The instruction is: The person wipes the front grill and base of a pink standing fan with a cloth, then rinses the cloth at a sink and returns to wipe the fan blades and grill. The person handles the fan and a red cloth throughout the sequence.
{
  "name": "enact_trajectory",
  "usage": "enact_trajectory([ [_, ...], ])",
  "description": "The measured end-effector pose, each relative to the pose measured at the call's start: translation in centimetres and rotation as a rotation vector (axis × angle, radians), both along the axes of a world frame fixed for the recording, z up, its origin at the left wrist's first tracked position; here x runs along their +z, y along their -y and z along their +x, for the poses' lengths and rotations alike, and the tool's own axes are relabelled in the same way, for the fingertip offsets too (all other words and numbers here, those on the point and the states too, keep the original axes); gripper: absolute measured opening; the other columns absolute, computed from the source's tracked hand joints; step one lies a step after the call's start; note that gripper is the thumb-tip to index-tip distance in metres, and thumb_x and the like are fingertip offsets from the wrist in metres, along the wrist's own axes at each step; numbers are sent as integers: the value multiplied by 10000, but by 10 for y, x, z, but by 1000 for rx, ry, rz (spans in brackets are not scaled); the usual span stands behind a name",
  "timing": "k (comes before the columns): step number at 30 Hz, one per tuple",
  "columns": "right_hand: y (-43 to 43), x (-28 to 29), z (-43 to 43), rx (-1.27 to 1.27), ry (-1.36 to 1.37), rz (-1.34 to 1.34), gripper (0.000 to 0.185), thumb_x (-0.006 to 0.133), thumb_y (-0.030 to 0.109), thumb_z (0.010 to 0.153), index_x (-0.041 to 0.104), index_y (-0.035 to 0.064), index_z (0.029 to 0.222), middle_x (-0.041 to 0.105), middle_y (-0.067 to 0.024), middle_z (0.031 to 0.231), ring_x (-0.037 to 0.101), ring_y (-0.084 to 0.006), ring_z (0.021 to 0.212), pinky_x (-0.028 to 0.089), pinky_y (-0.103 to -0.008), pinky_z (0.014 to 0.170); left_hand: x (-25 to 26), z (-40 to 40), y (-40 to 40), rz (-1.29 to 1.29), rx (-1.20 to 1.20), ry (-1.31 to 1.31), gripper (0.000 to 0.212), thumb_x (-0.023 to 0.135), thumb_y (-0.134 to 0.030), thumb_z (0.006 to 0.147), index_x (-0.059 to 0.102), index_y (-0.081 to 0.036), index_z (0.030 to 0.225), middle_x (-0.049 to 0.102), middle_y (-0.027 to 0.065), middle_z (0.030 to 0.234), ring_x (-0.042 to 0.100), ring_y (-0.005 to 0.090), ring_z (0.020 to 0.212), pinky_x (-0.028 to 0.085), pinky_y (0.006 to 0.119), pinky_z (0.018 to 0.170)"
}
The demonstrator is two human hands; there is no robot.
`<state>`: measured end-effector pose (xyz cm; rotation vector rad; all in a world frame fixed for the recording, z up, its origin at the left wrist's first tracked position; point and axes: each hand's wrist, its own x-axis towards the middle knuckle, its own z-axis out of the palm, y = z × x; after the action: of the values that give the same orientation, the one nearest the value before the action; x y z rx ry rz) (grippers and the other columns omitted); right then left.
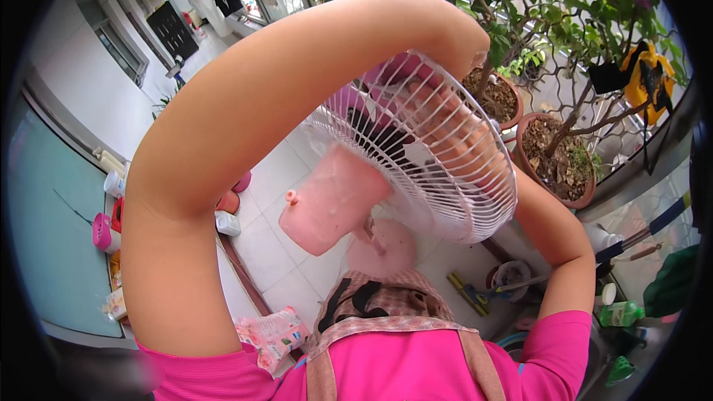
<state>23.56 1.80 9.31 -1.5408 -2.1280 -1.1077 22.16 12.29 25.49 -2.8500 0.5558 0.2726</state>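
A pink electric fan with a white wire guard (473, 200) stands before me, its pink motor housing (334, 200) towards me and its round base (390, 245) on the floor. My left arm arches over the top of the guard; the wrist bends down at the far rim, and my left hand is hidden there. Through the wires my right hand (440, 111) shows on the far side of the guard, fingers pointing up and left. Purple-pink material (401, 69) lies near its fingers. What either hand grips cannot be made out.
Potted shrubs (557, 161) line a metal lattice at the right. A squeegee-like tool (468, 293) and a green bottle (621, 313) lie at lower right. A pink printed plastic package (276, 334) rests at lower left. Small containers (106, 232) stand by the left wall.
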Motion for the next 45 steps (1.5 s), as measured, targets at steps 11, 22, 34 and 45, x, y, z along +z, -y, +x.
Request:
enact_trajectory([
  [11, -3, -1, -2, 16, 23, -28, 455, 430, 164, 902, 454, 18, 1332, 441, -152, 1387, 420, -266, 1299, 319, -406, 1114, 3, -3, -4, 56, -2, -7, 266, 673, -76, 598, 746, -51, 853, 688, 152, 772, 659, 268, 693, 504, 365, 596],
  [22, -12, 3, -1, 16, 53, -45, 465, 451, 159, 882, 462, 17, 1325, 447, -149, 1382, 424, -268, 1295, 320, -406, 1112, 7, -4, -2, 90, 79, -41, 152, 615, -121, 729, 711, -39, 813, 683, 141, 778, 648, 288, 693, 497, 407, 598],
  [34, -8, 6, -10, -19, 107, -72, 477, 473, 154, 860, 471, 17, 1317, 454, -145, 1377, 427, -271, 1291, 322, -406, 1111, -6, 25, -19, -173, 89, -111, 201, 673, -136, 651, 708, 0, 795, 675, 192, 790, 656, 334, 736, 510, 419, 669],
  [45, -22, 10, -8, -16, 116, -35, 488, 494, 150, 841, 479, 16, 1310, 460, -141, 1371, 431, -273, 1287, 324, -405, 1110, -3, -9, -21, -61, 37, 18, 243, 687, -126, 600, 734, -54, 826, 683, 147, 761, 662, 256, 673, 506, 376, 585],
])
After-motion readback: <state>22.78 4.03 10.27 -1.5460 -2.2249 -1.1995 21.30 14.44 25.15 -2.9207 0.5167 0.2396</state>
